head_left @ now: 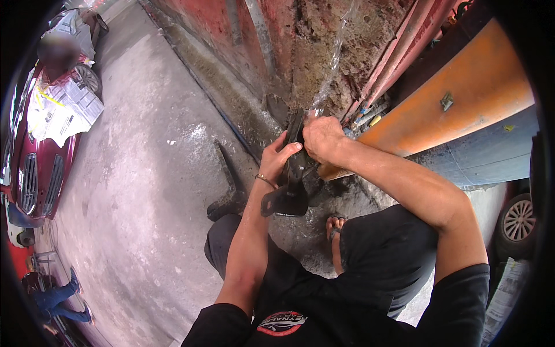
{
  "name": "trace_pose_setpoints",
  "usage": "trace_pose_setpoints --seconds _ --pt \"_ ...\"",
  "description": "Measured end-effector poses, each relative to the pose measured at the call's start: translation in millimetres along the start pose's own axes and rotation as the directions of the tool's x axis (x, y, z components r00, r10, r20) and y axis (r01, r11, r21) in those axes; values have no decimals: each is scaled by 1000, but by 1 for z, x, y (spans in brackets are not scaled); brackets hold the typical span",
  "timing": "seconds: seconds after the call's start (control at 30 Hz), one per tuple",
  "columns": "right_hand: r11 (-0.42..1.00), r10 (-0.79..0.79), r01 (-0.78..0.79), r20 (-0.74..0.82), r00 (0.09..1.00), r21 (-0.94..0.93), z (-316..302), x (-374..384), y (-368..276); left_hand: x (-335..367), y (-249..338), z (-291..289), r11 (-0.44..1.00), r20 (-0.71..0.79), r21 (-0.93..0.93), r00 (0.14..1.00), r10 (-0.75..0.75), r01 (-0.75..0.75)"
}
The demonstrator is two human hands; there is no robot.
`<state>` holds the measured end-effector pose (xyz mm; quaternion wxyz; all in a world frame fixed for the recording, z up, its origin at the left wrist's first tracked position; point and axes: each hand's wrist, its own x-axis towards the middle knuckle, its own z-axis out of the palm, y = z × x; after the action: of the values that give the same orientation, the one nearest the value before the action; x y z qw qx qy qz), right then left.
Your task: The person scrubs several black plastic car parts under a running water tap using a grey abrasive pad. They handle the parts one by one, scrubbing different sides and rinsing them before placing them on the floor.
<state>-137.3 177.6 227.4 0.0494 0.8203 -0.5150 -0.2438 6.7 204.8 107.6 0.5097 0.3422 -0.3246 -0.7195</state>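
Observation:
My left hand [280, 157] is closed around a long black car bracket [296, 169], thumb along its side. The bracket points away from me, and its wider end, with a slotted tab, hangs toward my knees. On its far part rests my right hand [325, 137], fingers curled in; whatever they may hold is hidden. A stream of clear water [333, 66] falls beside the right hand, onto the far end of the bracket. On the wet floor, left of my left forearm, lies a second black car part [227, 188].
A worn red wall [202, 26] rises ahead, with a gutter along its foot. Close on my right lean large orange [457, 98] and grey panels. A wheel [517, 220] stands far right. Leftward are a paper-masked dark red car [49, 168] and a person in blue jeans [60, 301].

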Motion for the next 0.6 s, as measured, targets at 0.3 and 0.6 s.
trace_pose_setpoints --seconds 0.3,0.6 --pt "983 -27 34 -41 999 179 8 4 -1 17 -12 -13 992 -160 120 986 51 -31" --pt "471 114 -177 140 984 864 10 10 6 20 -2 -24 982 -293 188 952 92 -37"
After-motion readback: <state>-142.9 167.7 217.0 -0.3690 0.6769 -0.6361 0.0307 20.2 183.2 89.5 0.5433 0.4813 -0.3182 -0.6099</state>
